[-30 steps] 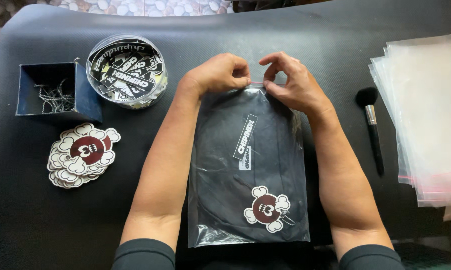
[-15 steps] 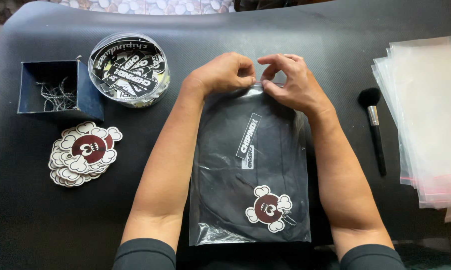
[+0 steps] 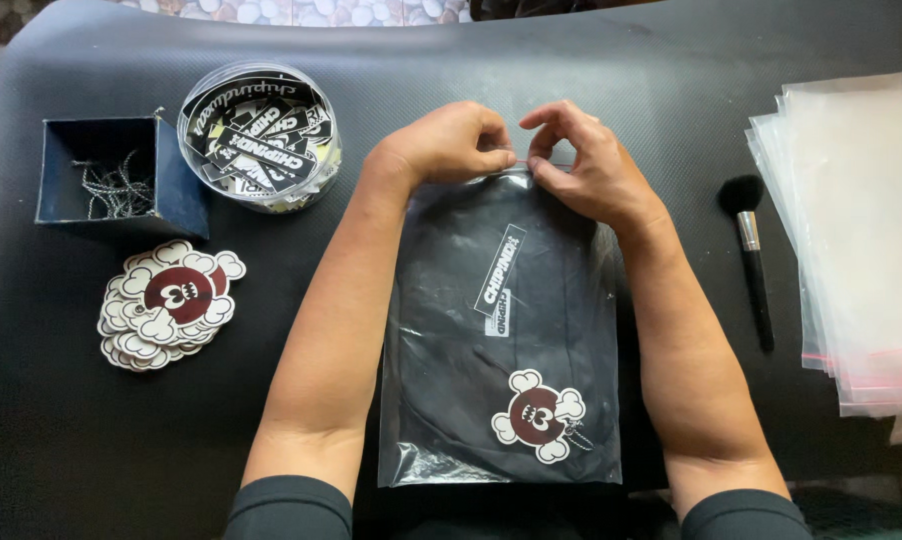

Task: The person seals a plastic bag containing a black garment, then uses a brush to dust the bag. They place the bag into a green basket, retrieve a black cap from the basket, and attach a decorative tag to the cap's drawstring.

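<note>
Garment (image 3: 531, 300) and tags already inside clear bag (image 3: 411, 450), left hand (image 3: 451, 145) and right hand (image 3: 581, 160) close together, pinched on its top seal strip (image 3: 519, 166), closure apparently unfinished.

This looks like a small merchandise packing station. A black textured bench (image 3: 91, 450) carries a stack of clear plastic bags (image 3: 861, 240), with a pile of skull-shaped die-cut tags (image 3: 166, 305), a round clear tub of label strips (image 3: 259, 135) and a dark blue box of small chains (image 3: 116, 180) well to the left of that stack. A black folded garment sealed in a clear bag (image 3: 506, 330) lies between them.
</note>
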